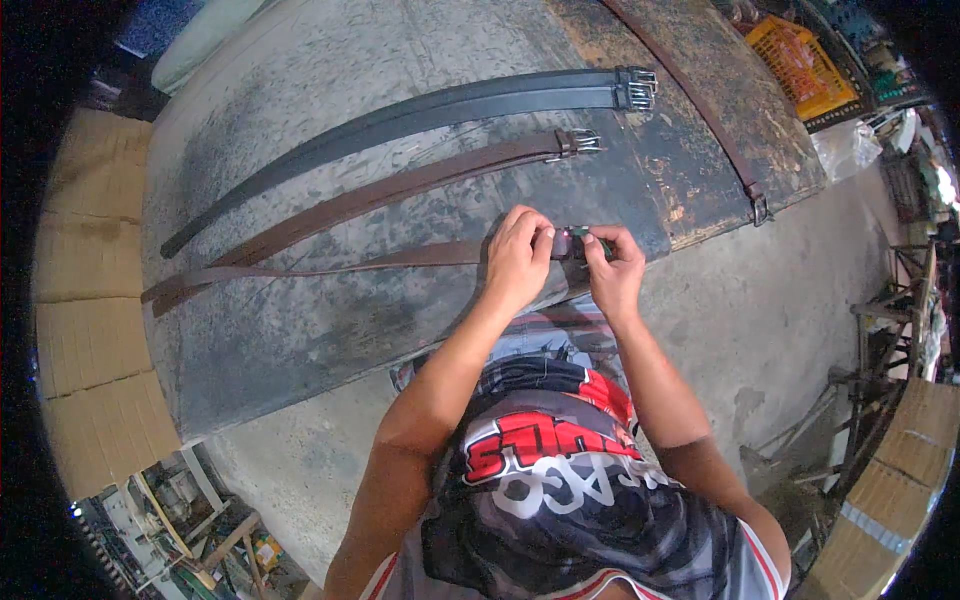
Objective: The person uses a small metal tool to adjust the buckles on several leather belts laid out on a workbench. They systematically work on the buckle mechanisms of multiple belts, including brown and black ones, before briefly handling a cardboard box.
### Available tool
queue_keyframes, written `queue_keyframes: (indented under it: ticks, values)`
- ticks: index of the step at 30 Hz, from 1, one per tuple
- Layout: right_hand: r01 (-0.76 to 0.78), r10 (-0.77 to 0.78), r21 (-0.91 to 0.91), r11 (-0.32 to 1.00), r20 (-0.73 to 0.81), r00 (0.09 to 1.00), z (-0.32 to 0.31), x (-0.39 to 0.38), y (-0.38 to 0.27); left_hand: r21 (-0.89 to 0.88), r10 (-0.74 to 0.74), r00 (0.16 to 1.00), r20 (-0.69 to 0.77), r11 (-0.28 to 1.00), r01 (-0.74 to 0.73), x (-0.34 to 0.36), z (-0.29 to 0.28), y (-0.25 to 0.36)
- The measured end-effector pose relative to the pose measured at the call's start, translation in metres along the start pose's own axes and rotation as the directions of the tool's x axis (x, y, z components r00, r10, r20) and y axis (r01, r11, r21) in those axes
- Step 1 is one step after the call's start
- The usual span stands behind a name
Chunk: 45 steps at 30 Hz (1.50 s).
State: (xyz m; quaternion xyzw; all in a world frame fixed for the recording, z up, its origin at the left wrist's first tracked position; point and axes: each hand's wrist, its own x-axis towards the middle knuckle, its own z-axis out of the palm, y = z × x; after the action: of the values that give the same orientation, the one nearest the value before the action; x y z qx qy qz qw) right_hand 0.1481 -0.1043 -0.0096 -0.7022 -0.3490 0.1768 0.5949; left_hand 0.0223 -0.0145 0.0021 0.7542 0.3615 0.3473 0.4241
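A brown leather belt (432,255) stretches from the left along the near part of the table. Close to its right end, my left hand (517,258) is closed on the strap, thumb toward the tip. My right hand (616,268) pinches the dark buckle end (570,243) of the same belt, which the fingers partly cover. Just beyond my hands lies another brown belt (400,188) with a silvery buckle. Farther back, a black belt (430,110) with a metal buckle runs roughly parallel to it.
The worn grey table (330,340) has its near edge in front of my body. A thin brown belt (690,90) crosses its right side, buckle at the edge. Cardboard (90,300) borders the left; a yellow crate (800,65) stands at the far right, wooden frames (870,370) on the right.
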Motion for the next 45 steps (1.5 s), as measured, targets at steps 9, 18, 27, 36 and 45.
queue_keyframes:
  ticks: [9,18,27,36,45]
  values:
    - [0.022,-0.022,0.079,0.997,-0.001,1.0,0.001,-0.001,0.004,0.019,0.017,1.0,-0.004,1.0,-0.017,0.001,-0.01,0.001]
    - [0.233,-0.234,0.025,0.972,0.156,0.96,-0.006,-0.006,-0.003,-0.2,-0.07,0.995,0.073,0.976,0.084,-0.002,-0.023,-0.014]
    - [0.291,-0.28,-0.029,0.956,0.189,0.941,-0.005,-0.005,-0.007,-0.241,-0.079,0.995,0.064,0.966,0.093,-0.001,-0.021,-0.016]
    - [0.31,-0.301,-0.017,0.951,0.194,0.934,-0.004,-0.004,-0.005,-0.236,-0.123,0.984,0.129,0.96,0.151,-0.001,-0.023,-0.016]
    - [0.259,-0.262,0.04,0.965,0.142,0.955,-0.002,-0.006,-0.002,-0.314,-0.313,0.947,0.078,0.893,0.321,0.0,-0.022,-0.015]
